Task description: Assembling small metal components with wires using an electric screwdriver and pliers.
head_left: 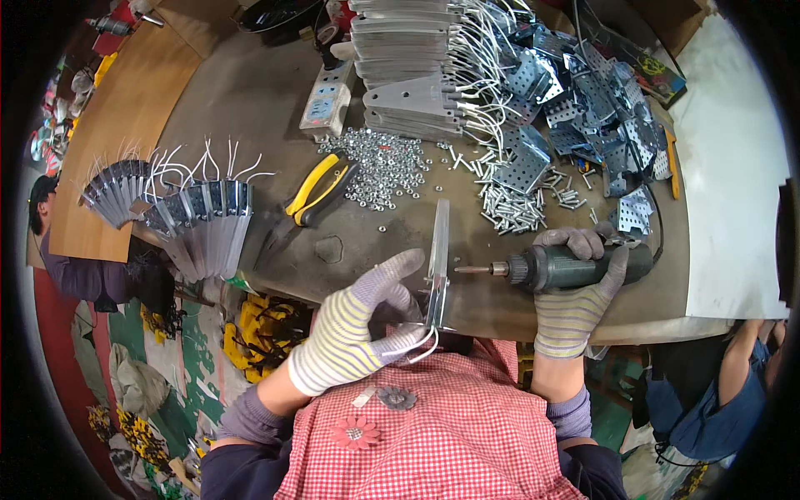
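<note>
My left hand (358,321), in a striped work glove, grips a flat metal plate (438,250) with a white wire at its lower end; the plate stands on edge toward me. Wrapped in my gloved right hand (579,292) is a dark electric screwdriver (546,268), its bit pointing left at the plate with a small gap between them. Loose screws (512,204) lie in a heap beyond the screwdriver. Nuts (387,167) are scattered farther left, beside yellow-and-black pliers (312,196).
Stacked wired plates (408,75) stand at the back, next to a pile of perforated metal brackets (583,100). A power strip (327,98) lies left of them. Fanned plate assemblies (200,221) overhang the table's left edge. The screwdriver's cord (661,225) runs backward at right. Other people sit at both sides.
</note>
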`<act>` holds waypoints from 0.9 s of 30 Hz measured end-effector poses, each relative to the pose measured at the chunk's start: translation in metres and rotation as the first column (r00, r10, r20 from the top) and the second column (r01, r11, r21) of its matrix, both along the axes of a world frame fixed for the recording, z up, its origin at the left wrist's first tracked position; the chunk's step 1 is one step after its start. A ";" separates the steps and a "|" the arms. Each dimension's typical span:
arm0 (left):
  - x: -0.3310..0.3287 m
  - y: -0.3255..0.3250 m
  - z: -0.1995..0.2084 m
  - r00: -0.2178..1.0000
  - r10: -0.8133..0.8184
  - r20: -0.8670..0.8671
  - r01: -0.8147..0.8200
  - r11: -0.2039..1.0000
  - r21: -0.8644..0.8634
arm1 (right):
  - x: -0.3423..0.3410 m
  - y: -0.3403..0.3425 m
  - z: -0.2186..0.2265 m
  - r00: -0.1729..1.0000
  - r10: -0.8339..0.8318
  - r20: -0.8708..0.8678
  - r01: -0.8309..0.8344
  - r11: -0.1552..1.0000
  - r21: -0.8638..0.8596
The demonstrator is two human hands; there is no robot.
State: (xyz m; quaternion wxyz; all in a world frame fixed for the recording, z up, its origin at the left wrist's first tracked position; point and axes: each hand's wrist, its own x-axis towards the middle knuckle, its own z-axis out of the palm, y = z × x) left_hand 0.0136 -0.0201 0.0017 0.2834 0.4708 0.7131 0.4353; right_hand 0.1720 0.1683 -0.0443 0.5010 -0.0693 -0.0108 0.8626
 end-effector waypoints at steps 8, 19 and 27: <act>-0.003 0.006 -0.023 0.995 -0.098 -0.011 0.098 0.993 0.069 | -0.001 -0.002 0.000 0.992 0.074 -0.097 -0.074 0.997 -0.002; -0.004 0.036 -0.016 0.940 -0.103 -0.326 0.135 0.988 0.077 | 0.000 -0.005 0.003 0.999 0.034 -0.043 -0.035 0.999 -0.029; -0.007 0.041 -0.012 0.929 -0.127 -0.348 0.149 0.988 0.038 | -0.002 -0.004 0.004 1.000 0.006 0.013 -0.006 1.000 -0.001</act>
